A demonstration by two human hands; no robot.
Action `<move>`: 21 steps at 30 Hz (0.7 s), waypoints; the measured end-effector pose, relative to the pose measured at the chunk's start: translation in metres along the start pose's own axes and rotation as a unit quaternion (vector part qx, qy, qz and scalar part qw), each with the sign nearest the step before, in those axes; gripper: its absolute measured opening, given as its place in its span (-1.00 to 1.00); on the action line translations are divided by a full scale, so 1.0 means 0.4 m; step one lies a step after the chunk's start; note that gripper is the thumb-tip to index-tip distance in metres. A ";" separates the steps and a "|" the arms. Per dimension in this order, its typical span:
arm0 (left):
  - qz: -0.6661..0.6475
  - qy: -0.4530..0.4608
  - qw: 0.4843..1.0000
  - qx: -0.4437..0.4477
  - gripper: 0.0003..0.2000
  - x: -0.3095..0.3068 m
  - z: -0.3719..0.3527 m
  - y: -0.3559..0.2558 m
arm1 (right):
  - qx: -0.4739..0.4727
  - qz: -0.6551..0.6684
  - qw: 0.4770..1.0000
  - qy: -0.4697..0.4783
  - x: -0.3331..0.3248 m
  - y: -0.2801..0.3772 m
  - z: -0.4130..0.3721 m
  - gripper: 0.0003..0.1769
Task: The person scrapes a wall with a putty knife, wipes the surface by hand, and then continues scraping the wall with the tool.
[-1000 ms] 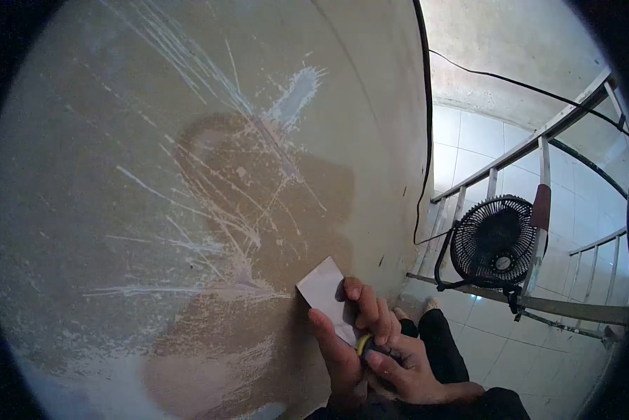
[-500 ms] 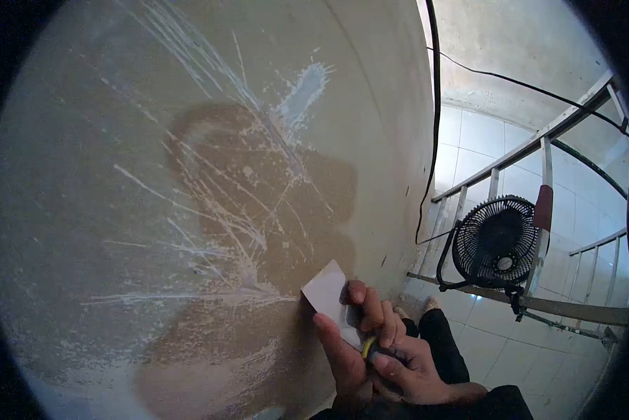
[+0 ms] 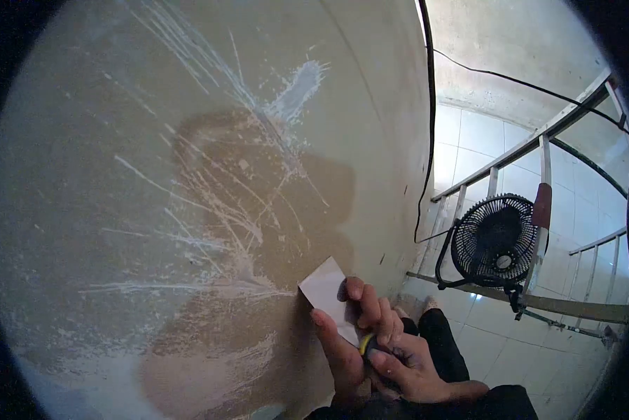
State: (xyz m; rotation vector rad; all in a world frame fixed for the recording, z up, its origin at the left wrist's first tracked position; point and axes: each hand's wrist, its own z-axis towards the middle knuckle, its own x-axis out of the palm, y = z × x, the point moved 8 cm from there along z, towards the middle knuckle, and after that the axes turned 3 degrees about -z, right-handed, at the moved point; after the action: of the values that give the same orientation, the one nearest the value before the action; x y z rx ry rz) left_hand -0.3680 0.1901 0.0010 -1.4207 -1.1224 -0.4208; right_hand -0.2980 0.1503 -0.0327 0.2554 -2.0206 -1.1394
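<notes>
A putty knife (image 3: 326,294) with a broad pale blade and a dark handle with a yellow band is held close to the scratched wall. My right hand (image 3: 416,371) is closed around the handle, its thumb lying along it. Below and around the blade, my left hand (image 3: 344,360) has its thumb near the left edge and its curled fingers at the right edge. The blade's far corner points up towards the wall (image 3: 258,189). Much of the handle is hidden by the fingers.
White scrapes and a pale patch (image 3: 300,91) mark the wall. To the right, a black fan (image 3: 496,241) is fixed to a metal ladder (image 3: 545,164). A black cable (image 3: 432,105) hangs along the wall edge. My feet and dark trouser leg (image 3: 442,346) show over the tiled floor (image 3: 486,350).
The view has shifted slightly against the wall. Both hands keep nearly the same hold, with the blade turned a little and more of its face showing.
</notes>
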 end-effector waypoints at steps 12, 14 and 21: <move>-0.016 0.005 1.000 0.005 -0.44 0.005 -0.006 0.000 | -0.074 0.004 0.997 -0.006 0.006 0.021 -0.004 -0.76; -0.027 -0.004 1.000 -0.003 -0.45 -0.001 -0.009 0.003 | -0.043 0.053 0.998 -0.011 0.006 0.007 -0.004 -0.76; -0.012 0.026 1.000 -0.002 -0.45 0.003 -0.007 -0.001 | -0.024 0.021 0.999 0.002 0.012 -0.004 -0.001 -0.76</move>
State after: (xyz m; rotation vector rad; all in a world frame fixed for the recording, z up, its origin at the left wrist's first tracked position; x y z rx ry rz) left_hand -0.3668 0.1880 0.0026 -1.3934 -1.0978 -0.4756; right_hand -0.3012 0.1466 -0.0313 0.1909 -1.9827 -1.1592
